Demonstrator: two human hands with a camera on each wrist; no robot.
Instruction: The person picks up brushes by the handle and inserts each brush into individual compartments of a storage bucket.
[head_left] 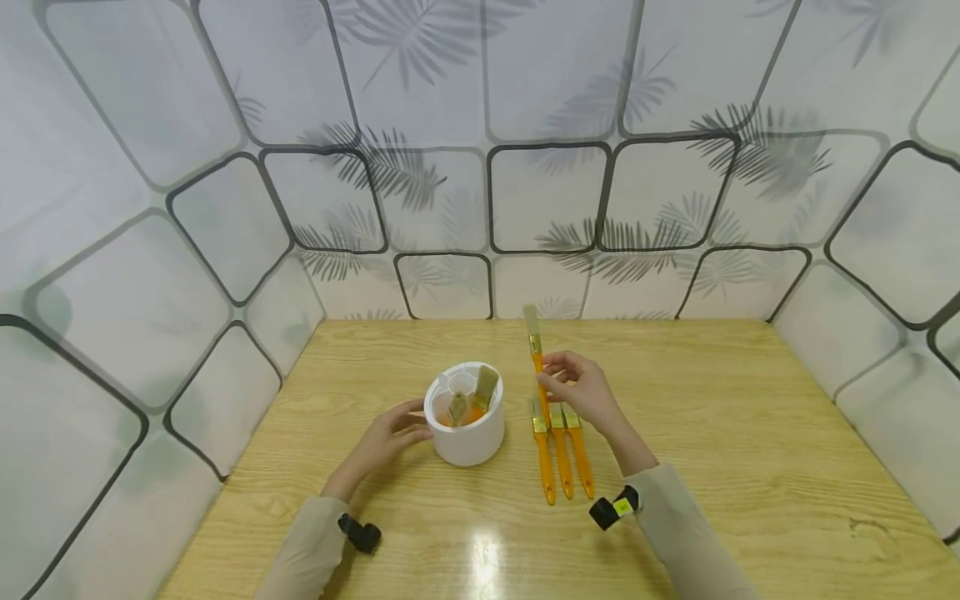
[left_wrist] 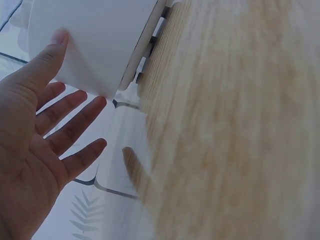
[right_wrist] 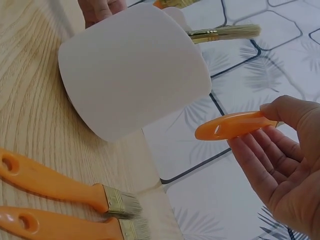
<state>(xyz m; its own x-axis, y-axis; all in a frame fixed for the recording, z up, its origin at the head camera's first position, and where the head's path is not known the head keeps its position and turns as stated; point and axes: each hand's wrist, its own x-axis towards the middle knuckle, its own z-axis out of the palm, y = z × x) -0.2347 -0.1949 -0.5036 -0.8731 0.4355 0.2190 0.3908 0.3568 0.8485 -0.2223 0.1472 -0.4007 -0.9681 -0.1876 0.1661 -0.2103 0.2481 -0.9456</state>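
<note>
At the centre of the head view, a flat paintbrush with an orange handle, a brass-coloured ferrule and pale bristles (head_left: 536, 345) stands bristles up in the right hand (head_left: 583, 390), whose thumb and fingers pinch its handle; to its left, apart from it, sits a white, round-walled container with inner dividers (head_left: 470, 447); the left hand (head_left: 393, 433) rests against the container's left side, thumb on the wall and fingers spread; two more orange-handled brushes lean inside, one at the right of the opening (head_left: 487, 387), the other lower left of it (head_left: 457, 407), the container's wall and rim hiding their lower parts; nearest below the right hand, three matching orange-handled brushes (head_left: 562, 462) lie side by side, handles toward the bottom of the frame, and the held brush crosses in front of their upper ends; all this is on a pale wood-grain table (head_left: 712, 417), with a bright reflection at bottom centre and a dark curved mark (head_left: 867, 525) at lower right; behind, across the upper frame, runs a whitish wall covering with dark rounded outlines and grey fronds (head_left: 547, 196); small black cameras sit on the left wrist (head_left: 362, 535) and right wrist (head_left: 609, 510), by light beige sleeves (head_left: 693, 533).
</note>
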